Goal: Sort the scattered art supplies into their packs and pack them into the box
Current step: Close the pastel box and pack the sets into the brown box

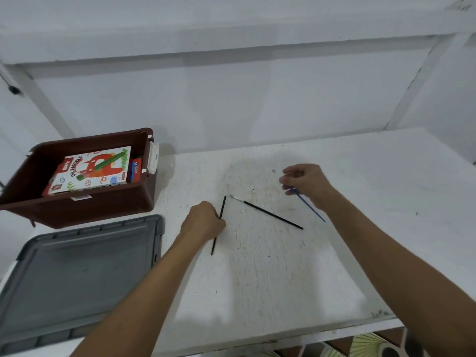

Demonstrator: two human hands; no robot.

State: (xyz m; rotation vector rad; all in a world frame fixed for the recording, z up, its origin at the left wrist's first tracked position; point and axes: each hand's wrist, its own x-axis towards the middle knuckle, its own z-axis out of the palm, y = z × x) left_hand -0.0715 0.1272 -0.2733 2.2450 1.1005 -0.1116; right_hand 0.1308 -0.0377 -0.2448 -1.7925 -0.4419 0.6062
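Left hand (203, 220) curled around a thin black brush (218, 225), gripped near its middle, handle end trailing toward the near edge and pale tip pointing away. Right hand (305, 182) farther out and to the right, fingers loosely bent, pinching the upper end of a blue brush (310, 207) whose handle slants down toward the right beneath the wrist. Between the two hands, flat on the white table (283, 266), a second black brush (268, 213) lying on a diagonal, its light bristle end just beside the tip of the held black one, its handle end near the blue brush's tail; whether the tips touch cannot be told. Scuffs and faint stains across the table surface around these. Off to the left, at the far side, a dark brown box (85, 210), open, with an oil pastels pack (92, 171) lying flat inside and a narrower red and blue pack (135, 170) wedged between it and the right wall. A white latch (153, 157) on the box's right rim. Nearer, just in front of the box, a grey lid (77, 274) lying flat, by the left forearm. White wall and shelf frame behind.
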